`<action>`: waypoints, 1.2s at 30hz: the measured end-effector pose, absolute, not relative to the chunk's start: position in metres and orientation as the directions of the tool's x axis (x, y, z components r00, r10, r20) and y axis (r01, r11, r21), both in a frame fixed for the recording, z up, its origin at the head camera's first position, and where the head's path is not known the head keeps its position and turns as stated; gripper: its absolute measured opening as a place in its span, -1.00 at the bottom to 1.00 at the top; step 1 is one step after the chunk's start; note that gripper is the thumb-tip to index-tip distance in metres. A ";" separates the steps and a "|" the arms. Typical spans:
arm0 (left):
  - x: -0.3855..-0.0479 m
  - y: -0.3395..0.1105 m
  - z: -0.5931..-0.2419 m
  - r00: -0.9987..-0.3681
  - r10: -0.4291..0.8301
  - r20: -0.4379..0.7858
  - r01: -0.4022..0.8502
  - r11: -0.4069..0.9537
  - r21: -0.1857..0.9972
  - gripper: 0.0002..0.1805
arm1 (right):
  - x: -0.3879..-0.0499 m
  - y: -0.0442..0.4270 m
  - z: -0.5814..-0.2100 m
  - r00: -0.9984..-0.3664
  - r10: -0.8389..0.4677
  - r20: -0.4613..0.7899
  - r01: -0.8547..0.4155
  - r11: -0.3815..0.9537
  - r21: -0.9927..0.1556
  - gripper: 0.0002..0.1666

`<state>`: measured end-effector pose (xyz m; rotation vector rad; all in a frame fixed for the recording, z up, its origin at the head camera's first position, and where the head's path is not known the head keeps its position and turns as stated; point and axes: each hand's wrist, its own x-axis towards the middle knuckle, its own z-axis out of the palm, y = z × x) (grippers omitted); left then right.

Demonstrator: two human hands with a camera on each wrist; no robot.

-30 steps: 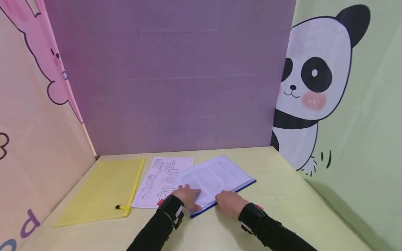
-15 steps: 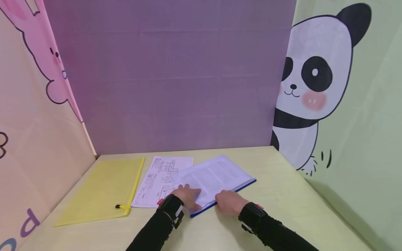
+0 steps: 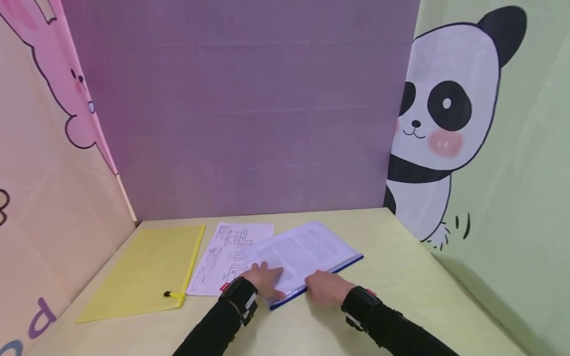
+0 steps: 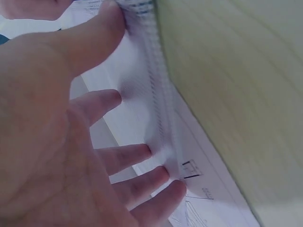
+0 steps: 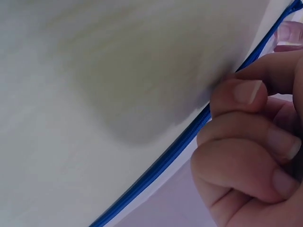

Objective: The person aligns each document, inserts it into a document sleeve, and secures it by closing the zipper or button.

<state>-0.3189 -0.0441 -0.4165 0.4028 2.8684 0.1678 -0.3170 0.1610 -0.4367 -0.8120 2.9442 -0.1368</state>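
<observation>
The sheet [image 3: 218,262] lies between folder [image 3: 142,272] and overlapping pouch [image 3: 307,252].

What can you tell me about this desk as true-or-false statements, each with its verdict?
1. The left hand and right hand both touch the blue-edged pouch. True.
2. The right hand's fingers are stretched out straight. False: they are curled, at the blue zipper.
3. A yellow pouch lies to the left of the drawing sheet, as the head camera sees it. True.
4. The drawing sheet lies on top of the blue-edged pouch. False: the blue-edged pouch overlaps part of the drawing sheet.
5. The left hand rests on the yellow pouch. False: neither hand touches the yellow pouch.
</observation>
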 end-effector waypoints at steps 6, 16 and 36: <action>-0.317 -0.048 -0.421 -0.938 0.299 -0.173 0.280 0.952 0.125 -0.17 | -0.323 0.164 -0.438 -0.876 -0.479 -0.059 -0.473 0.876 -0.097 -0.87; -0.316 -0.045 -0.426 -0.931 0.351 -0.102 0.337 0.932 0.135 -0.27 | -0.334 0.177 -0.438 -0.921 -0.387 -0.045 -0.383 0.921 -0.074 -0.88; -0.310 -0.031 -0.425 -0.920 0.381 -0.091 0.368 0.921 0.131 -0.35 | -0.372 0.189 -0.449 -0.951 -0.299 0.078 -0.297 0.954 0.030 -0.93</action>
